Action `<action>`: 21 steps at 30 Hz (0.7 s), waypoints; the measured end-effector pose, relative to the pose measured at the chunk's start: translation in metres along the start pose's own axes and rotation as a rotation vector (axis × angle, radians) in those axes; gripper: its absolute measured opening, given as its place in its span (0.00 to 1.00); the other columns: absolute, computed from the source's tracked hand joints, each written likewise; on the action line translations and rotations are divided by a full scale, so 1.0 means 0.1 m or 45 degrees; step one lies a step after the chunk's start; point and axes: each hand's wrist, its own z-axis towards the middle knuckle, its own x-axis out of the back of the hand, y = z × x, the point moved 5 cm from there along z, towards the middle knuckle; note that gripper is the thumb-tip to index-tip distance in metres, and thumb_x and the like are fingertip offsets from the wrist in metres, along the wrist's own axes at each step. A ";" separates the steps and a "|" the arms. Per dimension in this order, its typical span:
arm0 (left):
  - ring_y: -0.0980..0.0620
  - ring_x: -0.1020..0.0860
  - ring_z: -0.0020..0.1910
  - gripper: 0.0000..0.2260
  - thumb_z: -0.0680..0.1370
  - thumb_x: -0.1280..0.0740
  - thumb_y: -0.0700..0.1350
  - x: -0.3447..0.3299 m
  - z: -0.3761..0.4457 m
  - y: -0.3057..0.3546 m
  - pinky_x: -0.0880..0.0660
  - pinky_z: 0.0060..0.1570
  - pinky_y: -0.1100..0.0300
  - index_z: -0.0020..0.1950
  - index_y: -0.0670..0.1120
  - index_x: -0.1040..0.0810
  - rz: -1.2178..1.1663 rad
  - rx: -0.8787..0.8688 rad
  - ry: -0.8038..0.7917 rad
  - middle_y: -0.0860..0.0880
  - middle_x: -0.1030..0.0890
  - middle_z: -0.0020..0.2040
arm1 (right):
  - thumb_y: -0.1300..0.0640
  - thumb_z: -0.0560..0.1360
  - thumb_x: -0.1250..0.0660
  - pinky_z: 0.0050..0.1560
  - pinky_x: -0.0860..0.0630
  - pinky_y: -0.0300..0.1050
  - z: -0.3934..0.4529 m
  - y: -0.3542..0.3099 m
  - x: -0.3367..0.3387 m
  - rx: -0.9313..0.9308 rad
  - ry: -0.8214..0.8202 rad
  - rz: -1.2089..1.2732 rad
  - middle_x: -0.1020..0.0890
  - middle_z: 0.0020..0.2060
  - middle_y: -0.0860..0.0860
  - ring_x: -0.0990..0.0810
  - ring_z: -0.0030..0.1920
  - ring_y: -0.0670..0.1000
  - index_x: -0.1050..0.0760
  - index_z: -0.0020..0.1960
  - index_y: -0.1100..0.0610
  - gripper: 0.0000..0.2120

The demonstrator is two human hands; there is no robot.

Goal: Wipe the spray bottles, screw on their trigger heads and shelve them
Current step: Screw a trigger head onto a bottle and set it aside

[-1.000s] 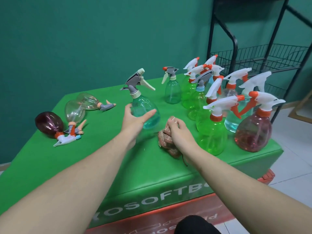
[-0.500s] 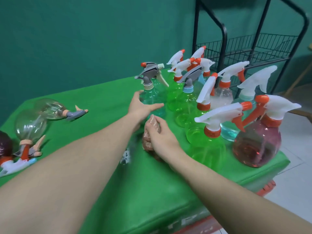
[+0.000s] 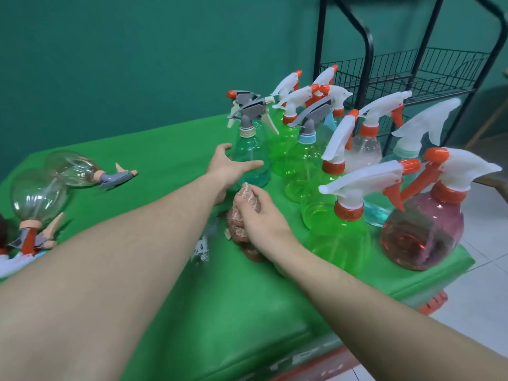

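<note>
On the green padded desk point(image 3: 170, 270), seen from the head camera, the left hand point(image 3: 229, 167) reaches forward to an upright teal translucent plastic spray bottle with a grey trigger head point(image 3: 251, 158). Its fingers point(image 3: 224, 148) and thumb are spread and only lightly bent around the bottle's lower body, touching it or very nearly so; a firm grip cannot be made out. The bottle stands on the desk at the near-left edge of a crowd of other upright bottles.

The right hand point(image 3: 264, 218) lies just behind and right of the left wrist, its fingers curled round a bunched reddish-brown patterned cloth point(image 3: 243, 215) that rests on the desk.

To the right stand green translucent spray bottles with white and orange trigger heads point(image 3: 341, 237), packed closely, and a round pink translucent spray bottle point(image 3: 423, 232) near the desk's right edge. On the left side of the desk, well apart from the group, two clear plastic spray bottles point(image 3: 70, 167) lie on their sides.

Behind the crowd stands a black metal wire shelf rack point(image 3: 428, 72) against the dark green wall.
</note>
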 end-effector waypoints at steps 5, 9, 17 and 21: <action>0.48 0.24 0.60 0.27 0.77 0.25 0.53 0.39 -0.24 -0.10 0.27 0.67 0.51 0.73 0.51 0.28 0.053 -0.034 0.032 0.47 0.25 0.68 | 0.44 0.82 0.40 0.55 0.32 0.40 -0.10 -0.13 -0.14 0.009 -0.030 -0.027 0.22 0.62 0.46 0.22 0.58 0.50 0.36 0.76 0.43 0.23; 0.52 0.24 0.49 0.12 0.81 0.29 0.50 0.88 -0.49 -0.26 0.28 0.51 0.59 0.63 0.51 0.22 0.139 -0.086 0.089 0.47 0.22 0.60 | 0.45 0.82 0.39 0.56 0.32 0.40 -0.19 -0.22 -0.36 0.046 -0.048 -0.092 0.21 0.62 0.48 0.22 0.59 0.50 0.35 0.76 0.45 0.23; 0.52 0.25 0.61 0.11 0.81 0.29 0.48 1.88 -1.11 -0.81 0.31 0.64 0.59 0.63 0.52 0.22 0.589 -0.165 0.040 0.50 0.22 0.62 | 0.45 0.83 0.40 0.56 0.33 0.39 -0.34 -0.48 -0.84 0.128 -0.139 -0.224 0.23 0.59 0.46 0.23 0.57 0.49 0.36 0.76 0.46 0.23; 0.51 0.29 0.70 0.17 0.81 0.30 0.51 2.43 -1.26 -1.01 0.37 0.76 0.49 0.70 0.52 0.25 0.803 -0.143 0.115 0.48 0.26 0.70 | 0.45 0.83 0.41 0.51 0.33 0.38 -0.30 -0.61 -1.15 0.171 -0.196 -0.288 0.26 0.55 0.45 0.24 0.51 0.46 0.37 0.77 0.48 0.23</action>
